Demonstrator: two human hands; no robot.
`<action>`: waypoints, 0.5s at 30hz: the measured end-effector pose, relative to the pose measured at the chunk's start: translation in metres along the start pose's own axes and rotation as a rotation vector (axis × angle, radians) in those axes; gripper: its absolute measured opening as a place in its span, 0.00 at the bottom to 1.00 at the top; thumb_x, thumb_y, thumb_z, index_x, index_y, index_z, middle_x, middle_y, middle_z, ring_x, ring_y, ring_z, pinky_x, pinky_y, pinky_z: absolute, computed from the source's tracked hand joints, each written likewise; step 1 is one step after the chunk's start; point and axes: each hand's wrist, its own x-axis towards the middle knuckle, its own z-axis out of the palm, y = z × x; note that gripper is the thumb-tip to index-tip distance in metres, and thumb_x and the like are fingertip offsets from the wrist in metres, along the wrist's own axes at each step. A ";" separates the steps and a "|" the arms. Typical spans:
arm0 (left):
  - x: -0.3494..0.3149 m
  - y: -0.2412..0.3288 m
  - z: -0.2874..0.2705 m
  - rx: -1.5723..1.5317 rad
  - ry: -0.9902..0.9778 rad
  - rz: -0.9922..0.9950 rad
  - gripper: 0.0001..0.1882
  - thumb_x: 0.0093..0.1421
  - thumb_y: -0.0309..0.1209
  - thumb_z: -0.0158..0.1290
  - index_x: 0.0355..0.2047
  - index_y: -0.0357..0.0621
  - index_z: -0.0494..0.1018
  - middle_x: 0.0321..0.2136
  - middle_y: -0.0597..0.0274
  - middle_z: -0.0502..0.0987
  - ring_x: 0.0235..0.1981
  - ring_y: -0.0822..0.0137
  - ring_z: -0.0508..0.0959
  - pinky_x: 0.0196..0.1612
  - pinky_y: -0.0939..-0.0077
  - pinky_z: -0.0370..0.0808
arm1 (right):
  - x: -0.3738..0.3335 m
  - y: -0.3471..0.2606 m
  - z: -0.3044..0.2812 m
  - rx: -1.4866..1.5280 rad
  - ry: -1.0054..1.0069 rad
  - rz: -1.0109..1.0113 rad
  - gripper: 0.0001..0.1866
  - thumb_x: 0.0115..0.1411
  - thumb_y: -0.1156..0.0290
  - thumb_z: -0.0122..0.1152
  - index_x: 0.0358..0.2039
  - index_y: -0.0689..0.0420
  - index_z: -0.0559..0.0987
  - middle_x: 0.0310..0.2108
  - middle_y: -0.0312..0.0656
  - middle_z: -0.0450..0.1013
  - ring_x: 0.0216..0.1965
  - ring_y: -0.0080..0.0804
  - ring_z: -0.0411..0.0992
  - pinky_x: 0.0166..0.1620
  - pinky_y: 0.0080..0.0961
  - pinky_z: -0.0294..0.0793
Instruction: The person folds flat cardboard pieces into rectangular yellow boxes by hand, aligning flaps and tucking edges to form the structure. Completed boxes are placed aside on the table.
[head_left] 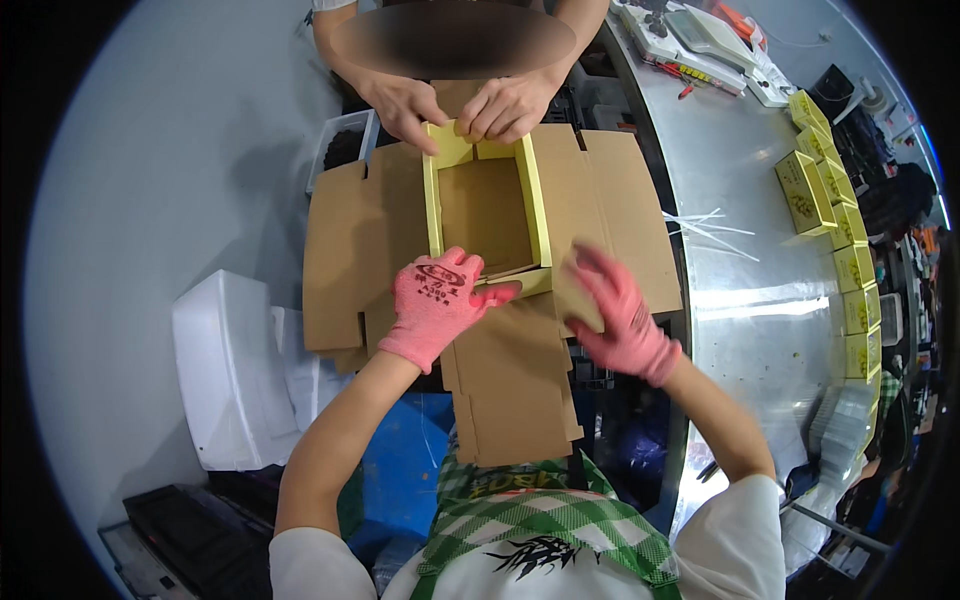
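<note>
Yellow-walled box [542,220], open on top with a brown floor, sits at the middle of the spread carton [340,255], between its left and right edges; cannot tell if it is on top or sunk in. Left hand [437,302], pink glove, is at the box's near left corner; fingers curled together, thumb along the near wall; cannot tell if it really pinches. Right hand [622,315] is blurred off the near right corner; thumb and fingers look spread around a tan patch; cannot tell if anything is held. Co-worker's hands [405,108] [503,106] are at the far wall, fingers bent over it. Risks, my judgement: both people pulling unevenly could skew the box; thumb pressure could buckle the near wall; the right hand could snag a loose carton edge and shift everything.
</note>
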 end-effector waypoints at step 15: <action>0.005 -0.057 0.023 0.586 0.122 0.507 0.22 0.61 0.49 0.45 0.46 0.47 0.68 0.38 0.64 0.74 0.34 0.66 0.74 0.39 0.74 0.72 | 0.042 0.014 0.034 0.180 0.296 -0.205 0.11 0.55 0.69 0.59 0.38 0.56 0.77 0.41 0.50 0.72 0.46 0.53 0.69 0.54 0.46 0.67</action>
